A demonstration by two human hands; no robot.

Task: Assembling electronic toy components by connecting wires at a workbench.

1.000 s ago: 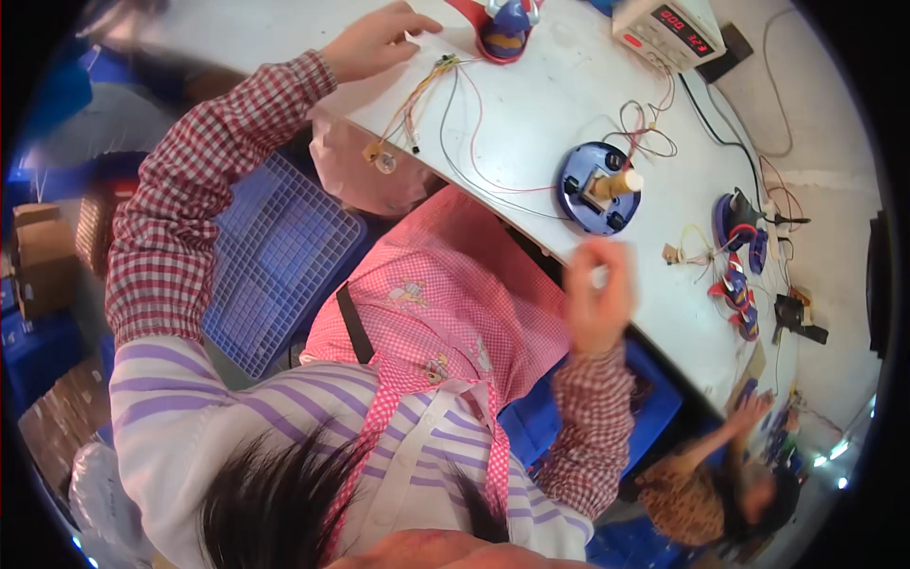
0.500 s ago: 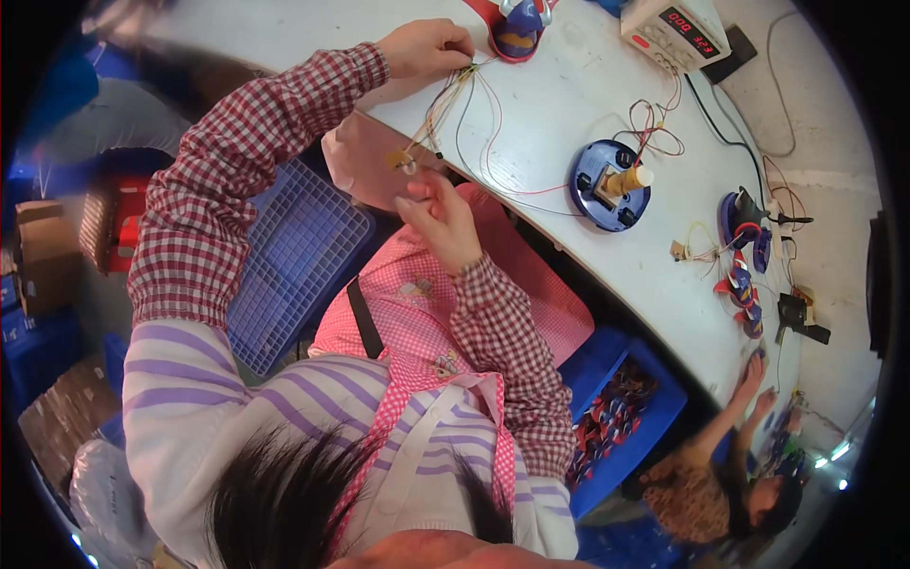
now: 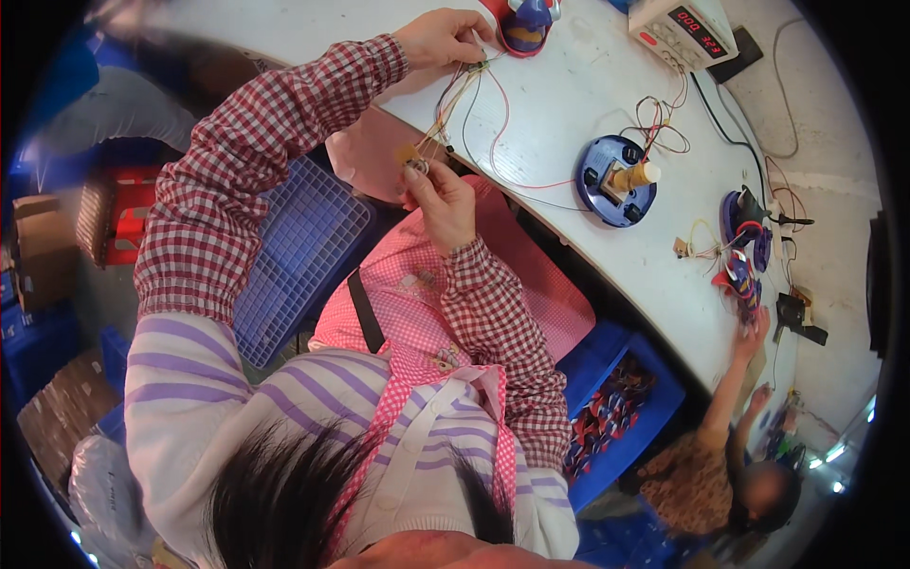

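I see the left hand (image 3: 441,38) pinching the wires (image 3: 462,95) against the table (image 3: 569,85) while the right hand (image 3: 444,201) clamps the small part (image 3: 413,159), keeping them taut.

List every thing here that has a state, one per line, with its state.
left hand: closed on the wire bundle's far end
right hand: pinching a small part
wire bundle: stretched between both hands
bench power supply: display lit
blue round fixture: upright on the table, untouched

A thin bundle of coloured wires (image 3: 455,104) stretches taut, tilted, ending at a small tan part (image 3: 409,155).
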